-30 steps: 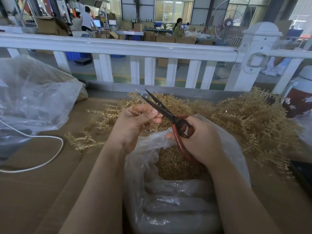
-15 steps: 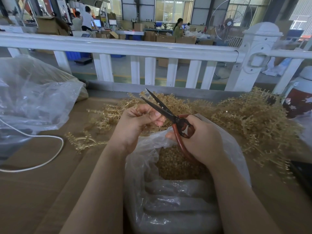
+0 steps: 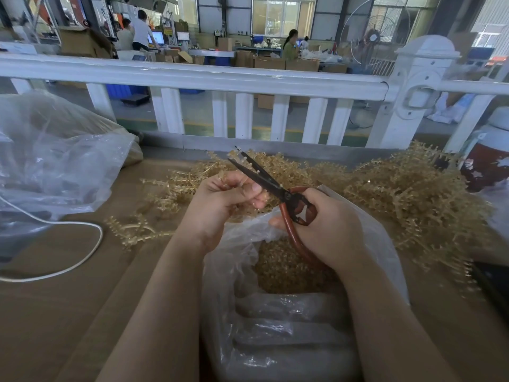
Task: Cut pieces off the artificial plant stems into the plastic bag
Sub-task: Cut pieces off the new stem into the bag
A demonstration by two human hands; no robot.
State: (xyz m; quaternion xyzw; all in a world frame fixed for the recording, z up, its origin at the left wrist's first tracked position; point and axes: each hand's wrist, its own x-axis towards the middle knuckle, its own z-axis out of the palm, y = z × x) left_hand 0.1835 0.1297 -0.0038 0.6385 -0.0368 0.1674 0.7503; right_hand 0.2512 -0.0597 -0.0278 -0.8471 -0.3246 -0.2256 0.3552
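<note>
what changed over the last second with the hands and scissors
Very little. The scissors stay in the right hand with blades slightly apart, pointing up and left as before. The left hand keeps its grip on a stem piece beside the blades, shifting only slightly. The plastic bag and the stem pile have not moved.
</note>
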